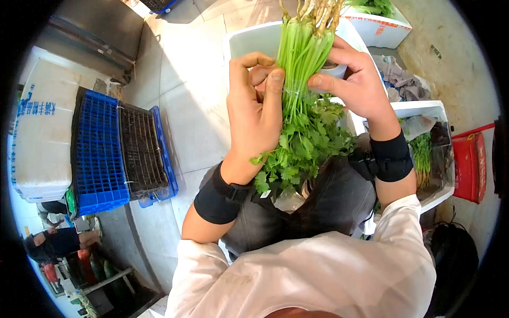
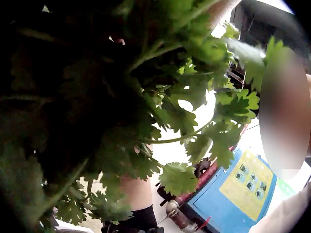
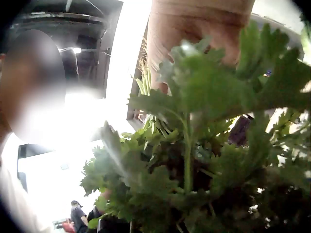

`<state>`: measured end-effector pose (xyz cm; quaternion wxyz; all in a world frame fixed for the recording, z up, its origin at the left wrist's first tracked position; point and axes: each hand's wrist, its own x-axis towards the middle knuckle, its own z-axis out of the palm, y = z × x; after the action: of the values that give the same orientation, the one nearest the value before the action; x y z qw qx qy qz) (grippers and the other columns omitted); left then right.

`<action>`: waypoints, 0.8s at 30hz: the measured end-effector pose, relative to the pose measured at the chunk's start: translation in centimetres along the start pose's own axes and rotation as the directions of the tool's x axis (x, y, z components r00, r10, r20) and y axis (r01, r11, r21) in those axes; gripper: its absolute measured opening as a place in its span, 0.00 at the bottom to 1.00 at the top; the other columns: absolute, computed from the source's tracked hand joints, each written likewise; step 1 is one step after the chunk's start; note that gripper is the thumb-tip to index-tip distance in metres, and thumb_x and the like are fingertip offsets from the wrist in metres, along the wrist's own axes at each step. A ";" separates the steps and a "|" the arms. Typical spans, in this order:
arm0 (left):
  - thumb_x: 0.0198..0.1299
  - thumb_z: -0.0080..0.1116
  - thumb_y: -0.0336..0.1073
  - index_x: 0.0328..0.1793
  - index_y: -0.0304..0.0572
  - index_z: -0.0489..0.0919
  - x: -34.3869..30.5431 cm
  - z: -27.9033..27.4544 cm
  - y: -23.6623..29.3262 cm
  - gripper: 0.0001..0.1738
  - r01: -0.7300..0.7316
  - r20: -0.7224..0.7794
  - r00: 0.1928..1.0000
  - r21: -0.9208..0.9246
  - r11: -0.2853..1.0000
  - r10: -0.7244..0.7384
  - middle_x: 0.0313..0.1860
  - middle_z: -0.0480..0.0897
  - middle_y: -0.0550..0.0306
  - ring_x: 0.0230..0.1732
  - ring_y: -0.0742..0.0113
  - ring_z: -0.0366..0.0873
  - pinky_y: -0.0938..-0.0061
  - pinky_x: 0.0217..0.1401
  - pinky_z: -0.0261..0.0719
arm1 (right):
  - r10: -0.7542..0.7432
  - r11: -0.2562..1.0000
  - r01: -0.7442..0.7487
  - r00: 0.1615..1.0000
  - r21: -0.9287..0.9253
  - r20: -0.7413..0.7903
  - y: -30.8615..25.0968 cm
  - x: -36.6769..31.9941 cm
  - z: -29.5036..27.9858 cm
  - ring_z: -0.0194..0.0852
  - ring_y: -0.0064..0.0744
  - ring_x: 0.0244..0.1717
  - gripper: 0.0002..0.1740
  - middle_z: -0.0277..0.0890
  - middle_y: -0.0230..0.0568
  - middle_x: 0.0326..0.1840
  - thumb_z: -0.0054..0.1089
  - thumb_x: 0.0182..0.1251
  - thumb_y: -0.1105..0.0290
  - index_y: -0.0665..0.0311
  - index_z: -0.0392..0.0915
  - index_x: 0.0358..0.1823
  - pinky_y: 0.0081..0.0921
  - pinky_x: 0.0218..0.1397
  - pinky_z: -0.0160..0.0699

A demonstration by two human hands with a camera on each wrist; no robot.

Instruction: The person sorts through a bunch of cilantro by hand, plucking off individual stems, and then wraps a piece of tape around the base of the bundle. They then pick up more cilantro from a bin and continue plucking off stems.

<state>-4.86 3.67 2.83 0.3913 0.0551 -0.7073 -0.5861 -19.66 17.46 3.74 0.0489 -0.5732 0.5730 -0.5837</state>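
Note:
A bunch of leafy green herbs (image 1: 305,69) is held with its pale roots away from the body and its leaves over the lap. The left hand (image 1: 255,100) grips the stems from the left, thumb lying along them. From the other side the right hand (image 1: 356,79) holds the stems, its thumb against them and its fingers partly hidden behind. A clear band seems to circle the stems between the hands. Leaves (image 2: 180,121) cover much of the left wrist view. In the right wrist view the right hand (image 3: 199,34) shows above leaves (image 3: 194,82).
Behind the bunch stands a white foam box (image 1: 238,40). Another foam box (image 1: 442,193) at the right holds greens, beside a red bag (image 1: 470,167). Blue and black crates (image 1: 101,151) stand on the left floor. A person (image 1: 61,241) is at the lower left.

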 end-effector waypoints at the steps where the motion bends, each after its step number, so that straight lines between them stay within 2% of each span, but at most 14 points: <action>1: 0.76 0.56 0.29 0.53 0.35 0.72 0.0 0.1 0.2 0.07 -0.007 -0.008 1.000 0.012 1.000 0.007 0.37 0.85 0.55 0.27 0.82 0.69 0.83 0.27 0.64 | 0.068 0.996 -0.068 0.998 0.051 -0.011 -0.1 -0.1 0.1 0.75 0.30 0.60 0.21 0.78 0.37 0.58 0.75 0.62 0.75 0.69 0.85 0.57 0.27 0.65 0.73; 4: 0.75 0.57 0.28 0.52 0.34 0.73 0.0 -0.2 -0.1 0.06 -0.009 -0.011 1.000 0.084 0.996 0.010 0.37 0.86 0.55 0.29 0.83 0.73 0.83 0.29 0.68 | 0.011 1.000 -0.012 1.000 -0.009 -0.026 0.1 0.0 0.2 0.75 0.29 0.59 0.22 0.79 0.36 0.57 0.75 0.62 0.74 0.70 0.84 0.57 0.26 0.65 0.73; 8: 0.74 0.58 0.27 0.49 0.33 0.75 -0.1 -0.1 -0.2 0.05 0.003 -0.035 0.999 0.094 0.996 0.000 0.38 0.86 0.55 0.34 0.82 0.77 0.84 0.34 0.73 | 0.000 1.000 0.000 0.999 0.012 -0.047 0.2 0.0 0.5 0.76 0.28 0.58 0.22 0.79 0.36 0.57 0.75 0.62 0.75 0.70 0.84 0.57 0.26 0.64 0.73; 11: 0.74 0.59 0.26 0.48 0.31 0.77 -0.1 -0.3 -0.4 0.05 0.025 -0.019 1.000 0.033 0.999 -0.025 0.39 0.86 0.55 0.38 0.80 0.79 0.84 0.40 0.76 | 0.022 0.999 -0.019 0.997 0.042 -0.073 0.0 -0.1 0.6 0.76 0.28 0.57 0.21 0.79 0.36 0.57 0.75 0.62 0.75 0.71 0.84 0.57 0.26 0.64 0.74; 16: 0.77 0.56 0.32 0.61 0.29 0.77 0.2 -1.0 -0.6 0.14 -0.026 0.178 0.984 0.051 0.998 0.016 0.45 0.86 0.56 0.47 0.77 0.79 0.78 0.49 0.77 | 0.044 0.998 -0.048 0.992 -0.035 -0.118 -0.3 -0.1 0.2 0.77 0.27 0.57 0.22 0.79 0.36 0.56 0.75 0.62 0.74 0.71 0.84 0.57 0.25 0.62 0.75; 17: 0.78 0.54 0.35 0.65 0.30 0.76 0.1 -1.1 -0.9 0.17 -0.008 0.210 0.978 0.029 1.000 0.002 0.52 0.85 0.54 0.53 0.74 0.80 0.76 0.56 0.77 | 0.038 0.998 -0.043 0.992 -0.037 -0.118 -0.3 0.0 0.1 0.77 0.27 0.57 0.22 0.79 0.36 0.56 0.75 0.62 0.74 0.71 0.84 0.57 0.25 0.62 0.75; 18: 0.78 0.54 0.35 0.65 0.30 0.76 0.2 -1.2 -0.8 0.17 -0.012 0.210 0.978 0.028 1.000 0.006 0.52 0.85 0.54 0.53 0.74 0.80 0.76 0.56 0.77 | 0.039 0.998 -0.043 0.992 -0.036 -0.124 -0.2 0.0 0.2 0.77 0.27 0.57 0.22 0.79 0.36 0.56 0.75 0.62 0.74 0.71 0.84 0.57 0.24 0.62 0.75; 20: 0.77 0.55 0.34 0.67 0.30 0.76 0.3 -1.3 -0.7 0.18 0.048 0.263 0.965 -0.099 0.994 -0.020 0.58 0.83 0.53 0.57 0.72 0.79 0.76 0.60 0.77 | 0.036 0.998 -0.041 0.990 -0.038 -0.133 -0.1 0.0 0.1 0.77 0.27 0.57 0.22 0.79 0.36 0.56 0.75 0.62 0.74 0.71 0.84 0.58 0.24 0.61 0.75; 21: 0.77 0.55 0.34 0.67 0.30 0.76 0.5 -1.4 -0.7 0.18 0.046 0.265 0.964 -0.098 0.994 -0.019 0.58 0.83 0.53 0.57 0.72 0.79 0.76 0.60 0.77 | 0.042 0.998 -0.046 0.989 -0.030 -0.140 -0.1 0.0 0.0 0.77 0.27 0.57 0.22 0.79 0.37 0.56 0.75 0.62 0.74 0.72 0.84 0.57 0.24 0.61 0.75; 23: 0.77 0.56 0.35 0.70 0.31 0.74 0.5 -2.0 -0.8 0.21 0.167 0.345 0.933 -0.152 0.974 -0.106 0.62 0.82 0.52 0.61 0.71 0.78 0.75 0.63 0.76 | 0.057 0.998 -0.060 0.987 -0.017 -0.149 -0.1 -0.2 0.0 0.77 0.27 0.56 0.22 0.79 0.37 0.56 0.75 0.61 0.73 0.72 0.84 0.56 0.24 0.61 0.75; 24: 0.77 0.56 0.35 0.70 0.31 0.74 0.5 -2.4 -0.7 0.21 0.176 0.349 0.930 -0.149 0.973 -0.115 0.62 0.82 0.52 0.61 0.71 0.78 0.75 0.63 0.76 | 0.030 0.995 -0.044 0.989 -0.091 -0.145 -0.1 -0.2 0.0 0.77 0.28 0.56 0.22 0.79 0.37 0.55 0.76 0.61 0.73 0.72 0.84 0.56 0.25 0.61 0.75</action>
<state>-4.00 1.34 2.41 0.2227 -0.0290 -0.7028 -0.6750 -19.54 17.65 3.74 -0.0088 -0.5207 0.6124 -0.5948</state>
